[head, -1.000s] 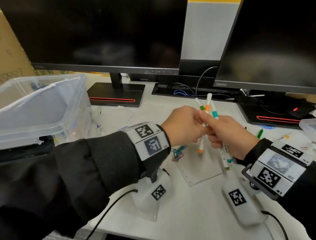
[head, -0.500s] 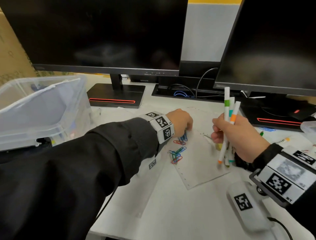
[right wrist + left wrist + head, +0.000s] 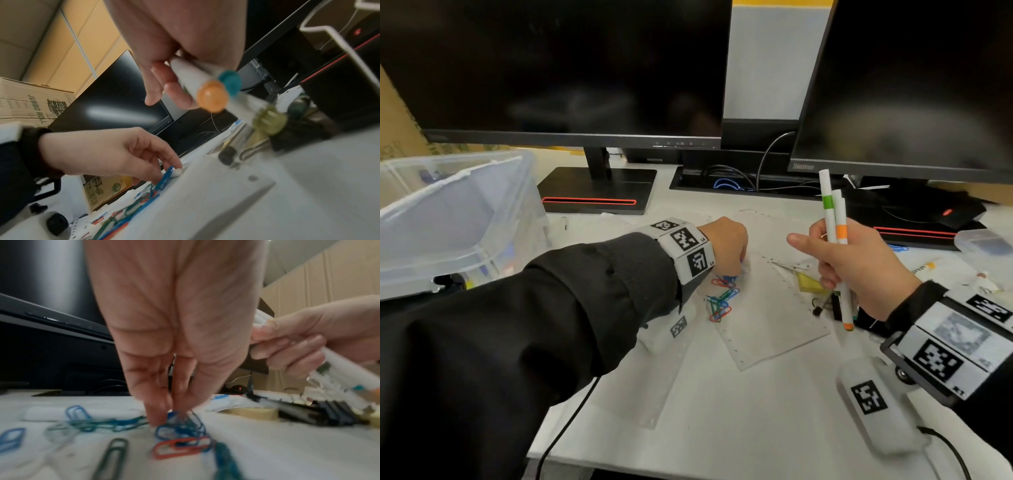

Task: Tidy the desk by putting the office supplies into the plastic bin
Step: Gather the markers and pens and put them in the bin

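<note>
My right hand (image 3: 852,263) grips a bundle of white markers (image 3: 834,219) with green, orange and teal bands, held upright above the desk; their caps (image 3: 212,95) show close up in the right wrist view. My left hand (image 3: 726,246) reaches down to a scatter of coloured paper clips (image 3: 720,301) on a sheet of paper, and its fingertips (image 3: 162,412) pinch blue paper clips (image 3: 180,426). The clear plastic bin (image 3: 455,219) stands at the far left of the desk, away from both hands.
Two dark monitors (image 3: 558,68) stand behind on black bases (image 3: 592,192). Yellow sticky notes (image 3: 808,284) and dark pens (image 3: 320,413) lie under my right hand. A small clear box (image 3: 983,241) sits at the right edge. A cardboard box (image 3: 30,100) stands behind the bin.
My hands have parted: the right kept the markers and raised them upright to the right. My left hand dropped to the paper clips and now pinches some.
</note>
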`<state>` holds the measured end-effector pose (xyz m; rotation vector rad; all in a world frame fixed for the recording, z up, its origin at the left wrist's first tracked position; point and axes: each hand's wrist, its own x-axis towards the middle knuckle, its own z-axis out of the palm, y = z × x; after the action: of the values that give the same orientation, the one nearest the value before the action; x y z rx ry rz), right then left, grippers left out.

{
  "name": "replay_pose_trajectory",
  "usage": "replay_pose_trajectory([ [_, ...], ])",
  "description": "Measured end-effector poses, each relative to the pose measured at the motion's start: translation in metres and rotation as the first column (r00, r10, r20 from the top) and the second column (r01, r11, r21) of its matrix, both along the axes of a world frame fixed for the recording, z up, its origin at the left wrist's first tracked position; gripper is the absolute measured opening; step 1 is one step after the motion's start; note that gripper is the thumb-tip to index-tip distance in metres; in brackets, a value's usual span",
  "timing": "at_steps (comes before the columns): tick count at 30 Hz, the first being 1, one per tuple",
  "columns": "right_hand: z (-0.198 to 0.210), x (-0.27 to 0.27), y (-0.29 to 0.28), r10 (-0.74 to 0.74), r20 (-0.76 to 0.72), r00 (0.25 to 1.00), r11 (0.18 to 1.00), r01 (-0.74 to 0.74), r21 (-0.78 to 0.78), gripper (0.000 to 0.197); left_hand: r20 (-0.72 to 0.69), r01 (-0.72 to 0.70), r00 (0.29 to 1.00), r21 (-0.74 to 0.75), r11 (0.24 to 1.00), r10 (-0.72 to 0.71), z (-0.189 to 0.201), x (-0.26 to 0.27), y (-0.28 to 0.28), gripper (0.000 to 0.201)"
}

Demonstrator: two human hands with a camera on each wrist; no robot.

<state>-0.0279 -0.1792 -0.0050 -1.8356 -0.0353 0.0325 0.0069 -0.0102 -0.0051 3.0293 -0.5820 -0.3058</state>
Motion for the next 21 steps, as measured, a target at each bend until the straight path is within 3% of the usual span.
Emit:
replay_pose_trajectory([
  [4,0.0,-0.003,0.0,0.022,-0.008,1.0,1.0,-0.022,-0.005,0.029,0.03,-0.045,0.999,-0.001,0.999,0.045,0.004,0.0,-0.003,0.031],
  [9,-0.001,-0.006,-0.004,0.015,-0.015,1.0,0.999,-0.014,0.051,0.026,0.037,-0.093,0.995,0.138,0.986,0.088,0.001,0.001,0.001,0.033],
  [15,-0.005,-0.009,-0.008,-0.017,-0.035,0.999,0.998,0.02,0.067,0.025,0.022,-0.033,0.999,0.167,0.985,0.03,0.001,-0.011,-0.004,0.035],
  [16,-0.005,-0.009,-0.009,-0.012,-0.035,0.999,0.997,0.015,0.08,0.023,0.053,-0.052,0.997,0.098,0.994,0.047,0.003,-0.012,-0.004,0.034],
  [18,-0.005,-0.01,-0.011,-0.005,-0.038,0.999,0.994,0.009,0.112,0.015,0.162,-0.072,0.981,-0.189,0.979,0.104,0.011,-0.018,-0.009,0.027],
  [19,-0.005,-0.011,-0.011,0.006,-0.041,0.999,0.992,-0.001,0.123,0.011,0.197,-0.067,0.969,-0.362,0.93,0.147,0.017,-0.022,-0.014,0.023],
  [21,-0.005,-0.012,-0.008,0.04,-0.048,0.998,0.993,-0.034,0.114,0.007,0.156,-0.083,0.958,-0.649,0.756,0.239,0.028,-0.033,-0.031,0.012],
])
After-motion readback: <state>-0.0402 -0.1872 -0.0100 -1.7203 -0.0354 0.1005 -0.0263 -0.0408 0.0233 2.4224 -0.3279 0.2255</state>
